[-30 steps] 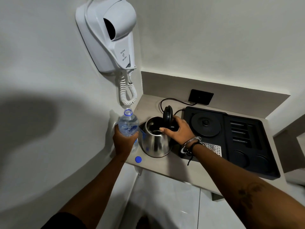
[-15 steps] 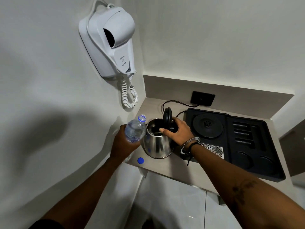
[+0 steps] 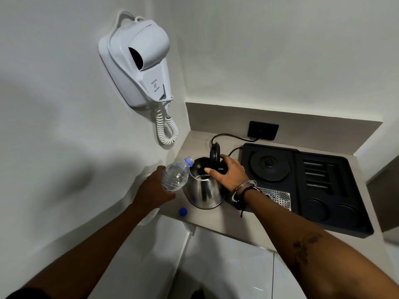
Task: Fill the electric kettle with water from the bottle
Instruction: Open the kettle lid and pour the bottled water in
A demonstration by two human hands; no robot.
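Counter [image 3: 216,221], one kettle [image 3: 204,190], one bottle [image 3: 176,175], two hands

We note a silver kettle [image 3: 204,188] with black lid [image 3: 215,155]; clear bottle [image 3: 176,176], blue neck ring; blue cap [image 3: 183,211]; white hair dryer [image 3: 138,61] upper left; black tray [image 3: 336,190].

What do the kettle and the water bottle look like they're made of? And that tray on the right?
The kettle looks like polished steel: its body mirrors the room, while its raised lid seems to be black plastic. The bottle, held in the left hand, looks like thin clear plastic, see-through and ribbed. The tray is probably matte black moulded plastic, with a perforated metal-looking grille.
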